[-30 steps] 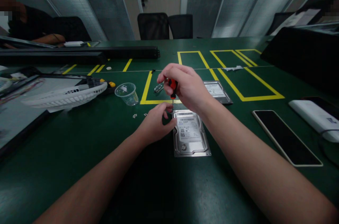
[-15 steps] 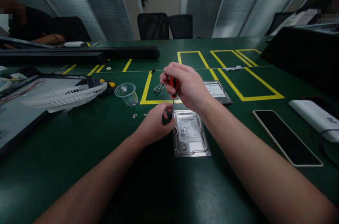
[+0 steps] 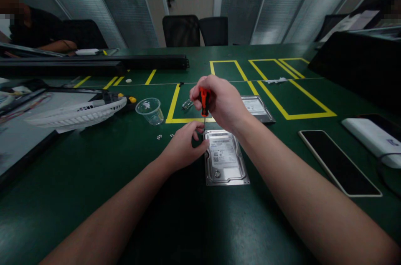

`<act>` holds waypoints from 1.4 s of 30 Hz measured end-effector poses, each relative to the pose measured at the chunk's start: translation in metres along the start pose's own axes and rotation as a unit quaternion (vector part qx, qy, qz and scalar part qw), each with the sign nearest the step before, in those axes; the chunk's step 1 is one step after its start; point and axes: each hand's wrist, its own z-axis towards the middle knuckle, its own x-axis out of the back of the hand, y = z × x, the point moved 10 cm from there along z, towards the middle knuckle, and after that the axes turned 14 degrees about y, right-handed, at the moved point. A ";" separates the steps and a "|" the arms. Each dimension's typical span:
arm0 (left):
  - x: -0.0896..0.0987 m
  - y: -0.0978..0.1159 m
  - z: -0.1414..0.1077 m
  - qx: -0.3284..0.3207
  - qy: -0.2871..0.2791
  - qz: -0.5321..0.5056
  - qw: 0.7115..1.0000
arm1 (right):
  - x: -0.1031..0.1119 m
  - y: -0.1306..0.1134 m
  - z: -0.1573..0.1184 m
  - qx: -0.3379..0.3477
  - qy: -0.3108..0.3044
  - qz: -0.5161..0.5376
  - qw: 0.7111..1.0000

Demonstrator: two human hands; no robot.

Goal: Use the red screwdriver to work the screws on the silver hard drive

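A silver hard drive with a white label lies flat on the green table. My left hand grips its upper left edge, the thumb on the top face and the curled fingers near the corner. In my right hand is a screwdriver with an orange and black handle, held upright. Its thin shaft points down to the drive's upper left corner, close to my left fingertips; whether the tip sits in a screw is too small to tell. Several tiny screws lie left of my left hand.
A clear plastic cup stands to the left, beyond the screws. Behind my right hand lies a second hard drive. A phone and a white power bank are at right, a white plastic frame at left. Another person sits far left.
The fingers of my right hand have shifted around the screwdriver handle, and more of the handle shows. My left hand and the hard drive have stayed in place.
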 end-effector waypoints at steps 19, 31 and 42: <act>0.000 0.000 0.000 0.004 -0.004 0.004 1.000 | -0.006 -0.001 -0.004 0.005 -0.020 -0.012 1.000; 0.000 -0.001 0.001 0.008 -0.003 0.010 1.000 | -0.008 0.001 -0.004 -0.023 -0.030 0.051 0.998; -0.001 -0.001 0.001 0.004 -0.001 0.002 1.000 | -0.012 -0.003 -0.005 -0.037 -0.049 0.074 0.995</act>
